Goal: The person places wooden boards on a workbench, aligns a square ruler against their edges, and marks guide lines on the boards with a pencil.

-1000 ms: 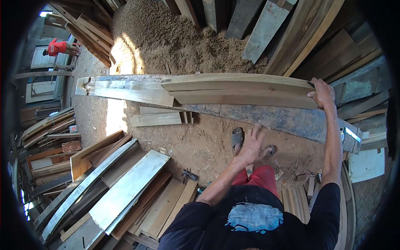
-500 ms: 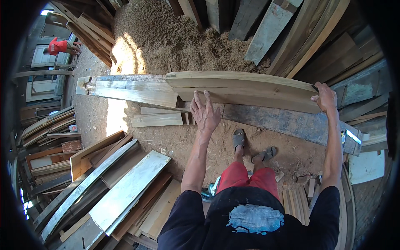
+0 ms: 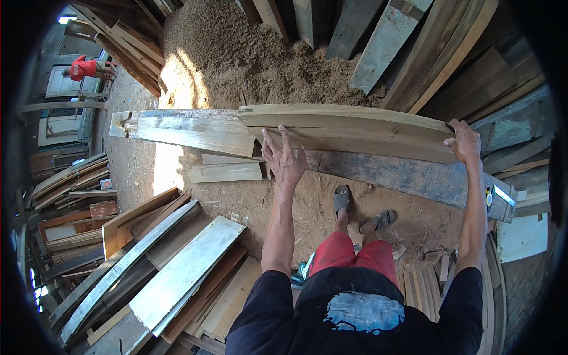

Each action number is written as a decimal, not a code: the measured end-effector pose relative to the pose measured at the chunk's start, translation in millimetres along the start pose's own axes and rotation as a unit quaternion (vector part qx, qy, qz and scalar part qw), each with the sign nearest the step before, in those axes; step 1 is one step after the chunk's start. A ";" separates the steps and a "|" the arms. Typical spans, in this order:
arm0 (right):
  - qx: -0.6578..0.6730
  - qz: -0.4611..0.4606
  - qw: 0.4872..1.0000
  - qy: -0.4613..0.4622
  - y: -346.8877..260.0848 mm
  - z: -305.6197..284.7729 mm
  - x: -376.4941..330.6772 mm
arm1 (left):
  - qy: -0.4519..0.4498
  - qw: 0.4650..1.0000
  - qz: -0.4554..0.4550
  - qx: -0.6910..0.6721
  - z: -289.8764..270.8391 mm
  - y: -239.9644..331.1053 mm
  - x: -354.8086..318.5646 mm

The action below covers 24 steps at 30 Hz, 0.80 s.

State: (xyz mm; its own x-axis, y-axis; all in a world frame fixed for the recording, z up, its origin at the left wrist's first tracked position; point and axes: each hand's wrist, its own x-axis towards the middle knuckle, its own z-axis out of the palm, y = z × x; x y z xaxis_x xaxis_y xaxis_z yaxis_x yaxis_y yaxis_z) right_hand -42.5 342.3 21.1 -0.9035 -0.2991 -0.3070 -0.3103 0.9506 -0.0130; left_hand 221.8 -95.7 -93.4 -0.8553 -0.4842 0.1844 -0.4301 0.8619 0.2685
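A long pale wooden board stands tilted on its edge across a bench made of a long dark plank. Its far edge looks slightly curved in this wide view. My left hand is open, with the fingers spread and the tips against the board's near face by its left end. At the right end, the fingers of my right hand close over the board's corner. Something small and dark pokes out by those fingers; its kind is unclear. Another flat board extends leftward from the held one.
Short wood offcuts lie below the bench. Stacked planks fill the lower left, and more boards lean at the upper right. Wood shavings cover the ground beyond the bench. A person in a red shirt is far left.
My left hand has slid a little to the left along the board. The board's near face seems tilted slightly differently. My right hand stays at the right end.
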 end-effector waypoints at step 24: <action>0.011 -0.004 1.000 0.021 6.3 10.1 10.3 | -0.040 0.999 0.009 -0.005 26.3 -3.3 -3.2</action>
State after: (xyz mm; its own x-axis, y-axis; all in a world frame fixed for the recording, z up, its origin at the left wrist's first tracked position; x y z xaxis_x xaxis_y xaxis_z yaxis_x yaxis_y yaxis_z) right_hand -50.8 346.1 8.2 -0.9126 -0.3103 -0.2662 -0.3120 0.9494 -0.0370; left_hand 218.4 -93.0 -119.7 -0.8836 -0.4541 0.1138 -0.4110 0.8688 0.2761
